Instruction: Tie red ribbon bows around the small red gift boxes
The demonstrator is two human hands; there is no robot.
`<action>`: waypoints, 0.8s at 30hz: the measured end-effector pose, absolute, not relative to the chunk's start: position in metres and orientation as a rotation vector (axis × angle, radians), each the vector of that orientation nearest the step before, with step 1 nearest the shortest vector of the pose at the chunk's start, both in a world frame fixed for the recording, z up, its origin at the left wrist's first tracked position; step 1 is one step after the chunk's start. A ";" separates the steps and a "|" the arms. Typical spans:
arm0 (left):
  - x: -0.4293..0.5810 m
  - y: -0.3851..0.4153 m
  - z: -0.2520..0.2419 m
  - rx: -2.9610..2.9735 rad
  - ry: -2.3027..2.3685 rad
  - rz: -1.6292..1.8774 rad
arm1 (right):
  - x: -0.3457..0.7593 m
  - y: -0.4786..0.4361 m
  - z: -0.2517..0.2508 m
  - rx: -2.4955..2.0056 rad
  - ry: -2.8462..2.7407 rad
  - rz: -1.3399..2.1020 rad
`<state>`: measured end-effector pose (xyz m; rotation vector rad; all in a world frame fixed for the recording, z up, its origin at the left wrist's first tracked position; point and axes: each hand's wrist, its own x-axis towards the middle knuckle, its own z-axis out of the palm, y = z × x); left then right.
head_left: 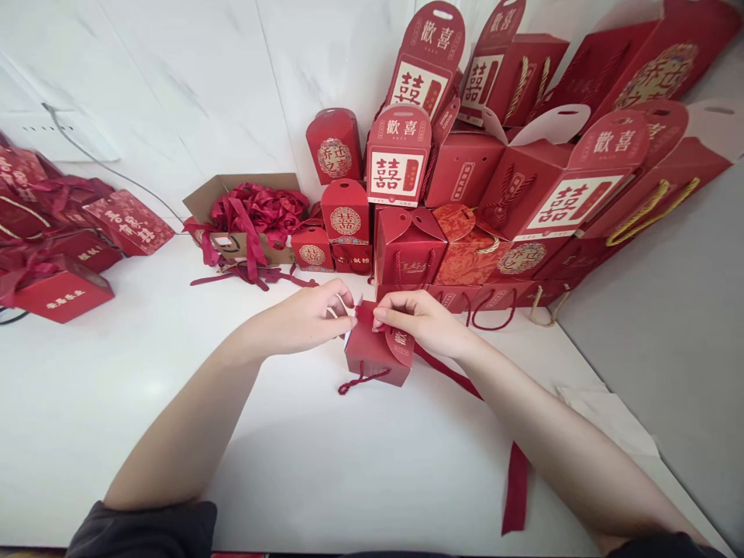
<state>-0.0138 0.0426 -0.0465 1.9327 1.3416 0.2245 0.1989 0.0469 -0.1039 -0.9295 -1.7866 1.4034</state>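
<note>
A small red gift box (375, 358) stands on the white table (325, 465) in front of me, a red cord hanging from its front. My left hand (308, 316) pinches the box's top flap from the left. From the right, my right hand (421, 319) pinches the same flap, fingertips almost meeting the left hand's. A long dark red ribbon (514, 484) runs from under my right wrist toward the table's near right edge.
A stack of red gift boxes and bags (494, 178) fills the back right corner. A cardboard box of red ribbons (256, 213) sits behind my hands. More red boxes (63, 232) lie at the left. The table's right edge (610, 403) drops to a grey floor.
</note>
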 end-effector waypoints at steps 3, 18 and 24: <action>-0.013 0.044 -0.048 1.902 1.330 0.233 | 0.199 0.047 -0.105 -0.931 -1.815 1.375; -0.003 0.050 -0.057 2.002 1.282 0.371 | 0.201 0.049 -0.108 -0.892 -1.818 1.391; -0.034 0.060 -0.034 1.825 1.256 0.537 | 0.221 0.052 -0.093 -0.902 -1.853 1.237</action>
